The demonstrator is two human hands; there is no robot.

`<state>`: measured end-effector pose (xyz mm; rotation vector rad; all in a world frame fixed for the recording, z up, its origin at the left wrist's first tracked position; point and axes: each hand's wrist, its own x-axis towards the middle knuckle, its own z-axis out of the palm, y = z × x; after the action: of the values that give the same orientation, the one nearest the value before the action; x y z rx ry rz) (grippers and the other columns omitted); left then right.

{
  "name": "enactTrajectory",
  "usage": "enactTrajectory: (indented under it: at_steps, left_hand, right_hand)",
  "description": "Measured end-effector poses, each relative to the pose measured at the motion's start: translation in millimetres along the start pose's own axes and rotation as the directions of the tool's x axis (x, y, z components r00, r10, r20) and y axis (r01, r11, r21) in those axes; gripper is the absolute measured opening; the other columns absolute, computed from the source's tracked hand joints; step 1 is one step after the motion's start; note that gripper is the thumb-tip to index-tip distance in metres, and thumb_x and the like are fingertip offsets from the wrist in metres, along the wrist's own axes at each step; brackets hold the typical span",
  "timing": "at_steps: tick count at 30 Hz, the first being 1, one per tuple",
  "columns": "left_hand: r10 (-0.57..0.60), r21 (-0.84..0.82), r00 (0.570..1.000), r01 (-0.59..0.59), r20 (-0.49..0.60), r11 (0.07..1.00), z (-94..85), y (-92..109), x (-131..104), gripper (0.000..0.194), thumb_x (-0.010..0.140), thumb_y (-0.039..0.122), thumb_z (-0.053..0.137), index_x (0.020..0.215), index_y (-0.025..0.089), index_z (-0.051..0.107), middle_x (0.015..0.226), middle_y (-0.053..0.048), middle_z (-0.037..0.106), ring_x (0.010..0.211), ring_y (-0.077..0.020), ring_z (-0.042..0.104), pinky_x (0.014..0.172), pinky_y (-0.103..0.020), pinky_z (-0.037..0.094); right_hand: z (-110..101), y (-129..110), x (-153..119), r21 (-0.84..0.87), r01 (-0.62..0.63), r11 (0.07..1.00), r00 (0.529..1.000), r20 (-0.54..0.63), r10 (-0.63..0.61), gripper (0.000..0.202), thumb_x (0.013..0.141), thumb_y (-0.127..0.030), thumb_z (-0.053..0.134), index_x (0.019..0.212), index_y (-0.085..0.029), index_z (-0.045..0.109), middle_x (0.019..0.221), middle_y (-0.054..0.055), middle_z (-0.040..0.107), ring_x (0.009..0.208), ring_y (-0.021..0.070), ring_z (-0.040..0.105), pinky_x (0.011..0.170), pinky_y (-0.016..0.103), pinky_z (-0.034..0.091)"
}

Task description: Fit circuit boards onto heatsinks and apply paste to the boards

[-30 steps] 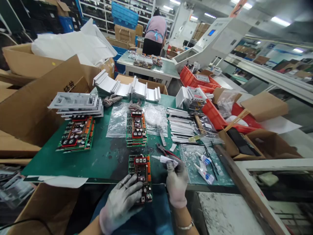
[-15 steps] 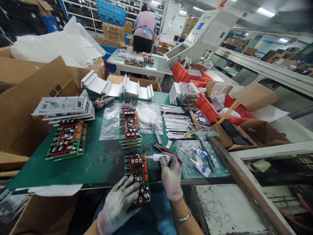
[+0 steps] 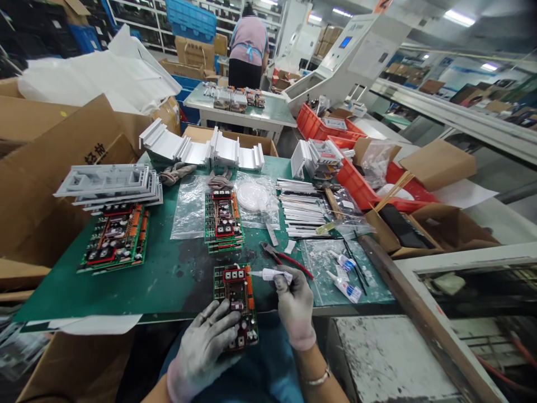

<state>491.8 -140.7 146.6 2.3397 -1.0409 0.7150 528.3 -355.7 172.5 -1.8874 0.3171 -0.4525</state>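
A green circuit board (image 3: 235, 291) with red-framed parts and orange connectors lies at the table's front edge, its near end overhanging. My left hand (image 3: 210, 341), in a stained white glove, holds it, the fingers laid across its lower left side and the thumb out of sight. My right hand (image 3: 296, 305), gloved too, is closed round a small white glue tube (image 3: 272, 275). The tube's thin nozzle points left, at the top right of the board near the red-framed block; whether it touches cannot be made out. Red-handled cutters (image 3: 287, 260) lie just beyond my right hand.
Behind the board is a stack of circuit boards (image 3: 224, 221), with another stack (image 3: 115, 238) at left. Two glue tubes (image 3: 347, 288) lie on a plastic bag at right. White strips (image 3: 304, 210), metal housings (image 3: 109, 182) and a red crate (image 3: 356, 184) stand around. A person (image 3: 249, 45) is behind.
My right hand and the glue tube have shifted very slightly right and down. The left hand and the board stay almost the same.
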Motion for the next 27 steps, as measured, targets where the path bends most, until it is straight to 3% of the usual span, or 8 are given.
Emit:
enactTrajectory:
  at_steps: [5, 11, 17, 27]
  left_hand:
    - [0.006, -0.012, 0.999, -0.006, -0.037, 1.000, -1.9, 0.6, 3.2, 0.021, 0.095, 0.042, 0.057, 0.103, 0.025, 0.066, 0.106, 0.003, 0.075, 0.111, -0.0191, 0.066, 0.108, -0.033, 0.043]
    - [0.008, -0.017, 1.000, -0.008, 0.026, 1.000, -1.7, -0.7, 0.1, 0.022, 0.089, 0.042, 0.065, 0.104, 0.026, 0.066, 0.107, 0.002, 0.075, 0.111, -0.0192, 0.066, 0.105, -0.033, 0.046]
    - [0.007, -0.038, 1.000, -0.006, 0.014, 0.999, 2.8, -2.8, -6.6, 0.022, 0.090, 0.040, 0.064, 0.106, 0.024, 0.066, 0.110, 0.000, 0.074, 0.115, -0.0198, 0.064, 0.109, -0.034, 0.044]
    - [0.011, -0.050, 1.000, -0.011, 0.001, 0.999, 0.5, -2.1, -4.4, 0.022, 0.091, 0.035, 0.063, 0.109, 0.024, 0.064, 0.109, 0.000, 0.074, 0.113, -0.0190, 0.065, 0.109, -0.035, 0.044]
  right_hand:
    - [-1.4, 3.5, -1.4, -0.023, -0.014, 1.000, 1.000, -0.017, 0.014, 0.035, 0.083, -0.051, 0.061, 0.091, -0.018, 0.071, 0.086, 0.007, 0.074, 0.076, 0.0214, 0.067, 0.070, 0.032, 0.053]
    - [-5.4, 0.0, -3.9, -0.075, -0.001, 0.997, 0.999, -0.038, -0.002, 0.041, 0.084, -0.057, 0.058, 0.089, -0.018, 0.070, 0.079, 0.007, 0.073, 0.069, 0.0218, 0.066, 0.063, 0.032, 0.052]
    - [-10.1, 0.5, -11.9, -0.102, 0.050, 0.994, 0.998, -0.039, -0.054, 0.043, 0.085, -0.061, 0.057, 0.084, -0.019, 0.069, 0.077, 0.007, 0.073, 0.067, 0.0215, 0.067, 0.060, 0.030, 0.053]
    - [-19.3, 10.2, -27.6, -0.069, 0.121, 0.990, 0.992, -0.019, -0.123, 0.034, 0.086, -0.052, 0.060, 0.081, -0.020, 0.069, 0.076, 0.005, 0.074, 0.065, 0.0189, 0.068, 0.058, 0.028, 0.055]
